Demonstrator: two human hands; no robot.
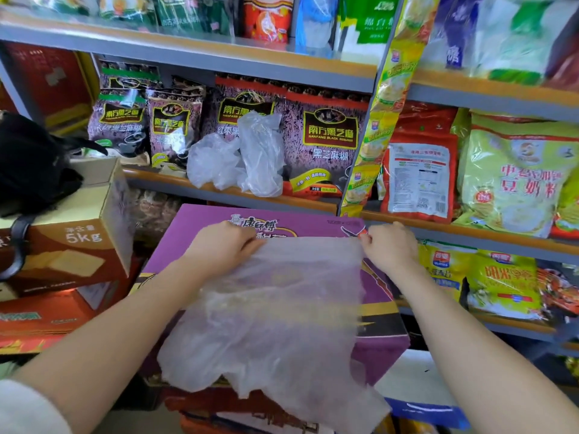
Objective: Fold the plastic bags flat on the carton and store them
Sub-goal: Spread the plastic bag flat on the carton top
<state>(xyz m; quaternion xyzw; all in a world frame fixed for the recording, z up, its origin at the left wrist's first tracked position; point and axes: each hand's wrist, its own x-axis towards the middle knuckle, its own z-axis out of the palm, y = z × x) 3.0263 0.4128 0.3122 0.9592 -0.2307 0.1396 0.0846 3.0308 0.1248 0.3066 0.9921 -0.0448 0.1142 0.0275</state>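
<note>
A translucent plastic bag [275, 314] lies spread over the top of a purple carton [200, 220]. Its near end hangs past the carton's front edge. My left hand [222, 245] pinches the bag's far left corner. At the far right corner, my right hand [391, 245] pinches the bag's edge between thumb and fingers. Two more crumpled clear plastic bags [238, 158] sit on the shelf behind the carton, leaning against dark purple food packs.
Metal shelves [250, 195] packed with food bags rise behind and to the right. A brown 5kg carton [72, 245] with a black bag [31, 164] on it stands at the left. Red boxes [37, 317] are stacked below it.
</note>
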